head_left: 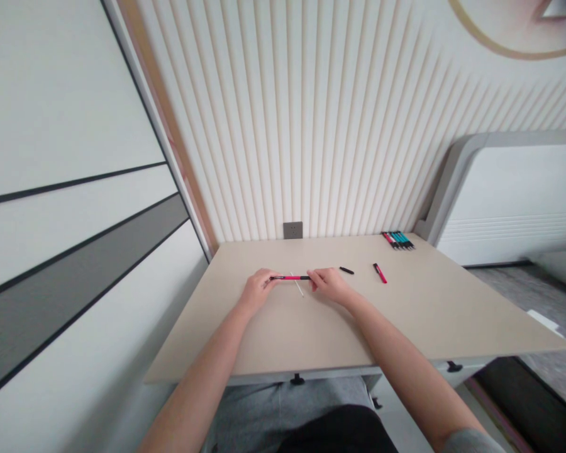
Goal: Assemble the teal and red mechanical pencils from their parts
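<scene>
A red and black pen (pixel 292 277) is held level between my two hands, above the beige table. My left hand (pixel 259 289) is closed on its black left end. My right hand (pixel 329 284) pinches the black part at its right end. A thin white stick (pixel 300 289) lies slantwise on the table below the pen. Right of my right hand lies a small black piece (pixel 346 270). Farther right is a red pen part with a black end (pixel 380 273).
Several red and teal pens (pixel 398 240) lie in a row at the back right of the table (pixel 273 340). A ribbed wall with a grey socket (pixel 293 230) stands behind it. A white cabinet (pixel 75 251) is at the left.
</scene>
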A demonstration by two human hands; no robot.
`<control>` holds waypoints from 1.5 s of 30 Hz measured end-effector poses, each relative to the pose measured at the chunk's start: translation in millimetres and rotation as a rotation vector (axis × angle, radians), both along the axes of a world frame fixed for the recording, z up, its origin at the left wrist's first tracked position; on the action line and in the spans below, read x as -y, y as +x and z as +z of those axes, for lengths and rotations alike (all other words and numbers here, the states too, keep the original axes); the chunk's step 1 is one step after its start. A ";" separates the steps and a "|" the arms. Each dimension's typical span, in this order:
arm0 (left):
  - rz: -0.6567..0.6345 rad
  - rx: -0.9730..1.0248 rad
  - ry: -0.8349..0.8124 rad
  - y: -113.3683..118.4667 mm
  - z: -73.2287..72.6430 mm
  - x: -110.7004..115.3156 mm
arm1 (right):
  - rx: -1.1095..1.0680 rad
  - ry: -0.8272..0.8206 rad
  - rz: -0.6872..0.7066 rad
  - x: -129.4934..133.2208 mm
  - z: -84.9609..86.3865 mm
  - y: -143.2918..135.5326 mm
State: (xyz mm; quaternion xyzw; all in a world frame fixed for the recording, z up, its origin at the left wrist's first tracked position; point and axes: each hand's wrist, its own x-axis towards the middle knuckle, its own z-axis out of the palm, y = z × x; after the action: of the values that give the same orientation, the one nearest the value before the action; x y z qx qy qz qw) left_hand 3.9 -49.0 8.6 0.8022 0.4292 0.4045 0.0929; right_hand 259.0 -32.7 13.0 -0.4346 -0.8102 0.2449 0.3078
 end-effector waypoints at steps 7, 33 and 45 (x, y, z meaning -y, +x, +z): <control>0.020 -0.011 0.016 -1.7 2.0 0.2 | -0.119 0.084 0.042 0.7 2.4 -1.3; -0.006 -0.037 0.048 -4.0 -3.7 -4.3 | 0.042 0.177 -0.102 -9.3 -7.5 3.5; 0.065 0.025 0.022 -3.8 -0.1 -1.5 | 0.146 0.135 -0.287 -28.2 -24.7 21.1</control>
State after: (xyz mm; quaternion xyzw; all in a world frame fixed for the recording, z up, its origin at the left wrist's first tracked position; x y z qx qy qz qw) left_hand 0.1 -47.5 8.5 0.7838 0.4493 0.4220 0.0760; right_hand 280.1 -4.6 -11.7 -0.5407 -0.7747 0.1113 0.3084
